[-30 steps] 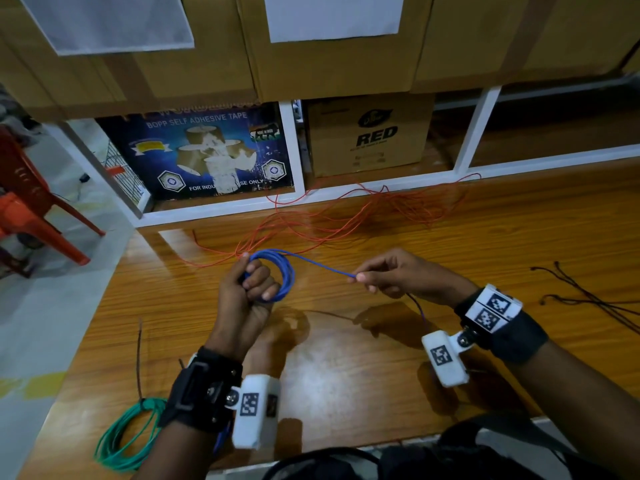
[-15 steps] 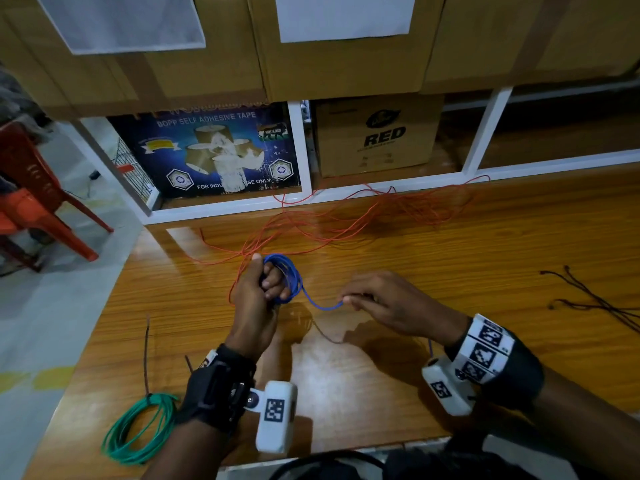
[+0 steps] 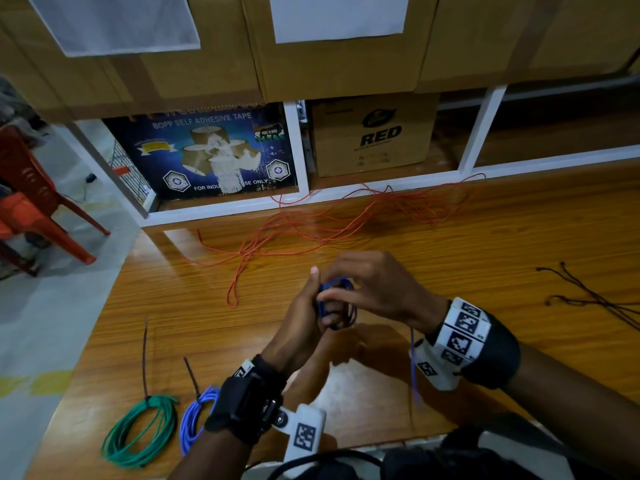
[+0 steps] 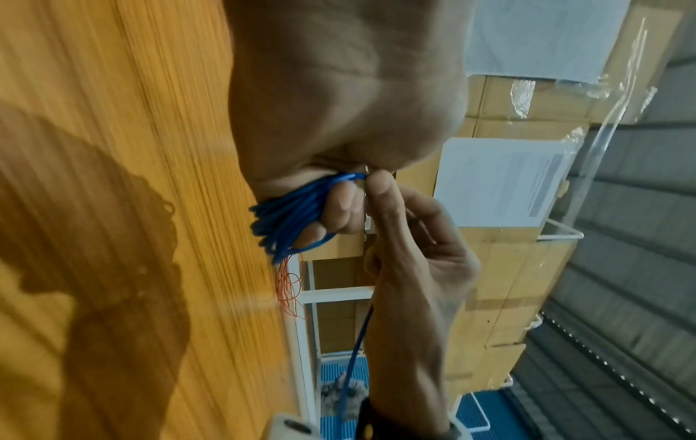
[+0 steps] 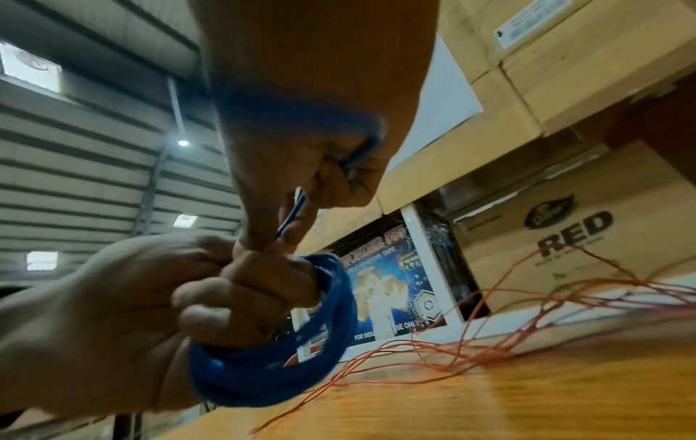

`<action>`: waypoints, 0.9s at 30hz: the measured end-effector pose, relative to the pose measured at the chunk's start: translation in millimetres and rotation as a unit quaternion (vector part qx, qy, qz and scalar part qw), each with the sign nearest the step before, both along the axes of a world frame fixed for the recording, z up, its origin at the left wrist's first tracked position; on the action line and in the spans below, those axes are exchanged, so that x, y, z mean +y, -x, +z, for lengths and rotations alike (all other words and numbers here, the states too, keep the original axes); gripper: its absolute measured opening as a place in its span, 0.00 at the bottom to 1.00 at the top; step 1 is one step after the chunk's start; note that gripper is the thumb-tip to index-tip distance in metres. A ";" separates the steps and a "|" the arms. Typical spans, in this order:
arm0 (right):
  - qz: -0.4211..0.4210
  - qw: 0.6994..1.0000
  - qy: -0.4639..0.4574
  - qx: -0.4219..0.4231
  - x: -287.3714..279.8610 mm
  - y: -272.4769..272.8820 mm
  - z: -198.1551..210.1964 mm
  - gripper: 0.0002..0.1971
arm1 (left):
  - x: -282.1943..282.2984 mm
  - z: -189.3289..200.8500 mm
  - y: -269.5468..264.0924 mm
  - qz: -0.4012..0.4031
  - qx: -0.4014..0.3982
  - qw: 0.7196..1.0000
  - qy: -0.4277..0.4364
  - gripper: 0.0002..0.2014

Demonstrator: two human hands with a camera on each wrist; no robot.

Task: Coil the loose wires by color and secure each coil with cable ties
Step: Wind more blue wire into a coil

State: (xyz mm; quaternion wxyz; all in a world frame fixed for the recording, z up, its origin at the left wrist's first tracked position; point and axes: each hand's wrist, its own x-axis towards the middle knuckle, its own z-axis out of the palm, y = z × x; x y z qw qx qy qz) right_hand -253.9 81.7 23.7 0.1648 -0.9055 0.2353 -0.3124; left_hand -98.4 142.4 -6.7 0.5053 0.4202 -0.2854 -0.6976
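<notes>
glossy wood table [image 3: 519, 237], cardboard boxes [image 3: 374, 136]

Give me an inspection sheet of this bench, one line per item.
Surface: glossy wooden table.
Job's things: blue coil in hand; tied green coil and tied blue coil at the near left; loose red wire uncoiled.
Clutter: nothing seen.
Grippers: left hand grips the blue coil; right hand pinches its free end.
Cables: black cable ties at the far right.
Surroundings: cardboard boxes, white shelf frame, red chair.
</notes>
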 end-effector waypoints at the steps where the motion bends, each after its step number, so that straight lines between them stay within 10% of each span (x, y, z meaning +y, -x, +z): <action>1: -0.013 1.000 -0.017 -0.017 -2.7 2.5 0.4 0.12 | 0.8 0.6 3.2 -0.004 0.006 1.000 -0.006 0.28; 8: -0.141 0.981 -0.132 0.027 -19.1 16.6 -4.1 0.28 | 12.3 2.7 5.9 -0.039 -0.114 0.990 0.066 0.25; 12: -0.060 0.968 -0.244 0.017 -24.3 24.5 -8.9 0.21 | 16.9 0.9 6.0 -0.042 -0.136 0.987 0.070 0.25; 27: -0.069 0.924 -0.373 -0.050 -21.4 60.6 -9.6 0.09 | 14.3 -1.4 -23.9 0.060 0.068 0.996 0.000 0.16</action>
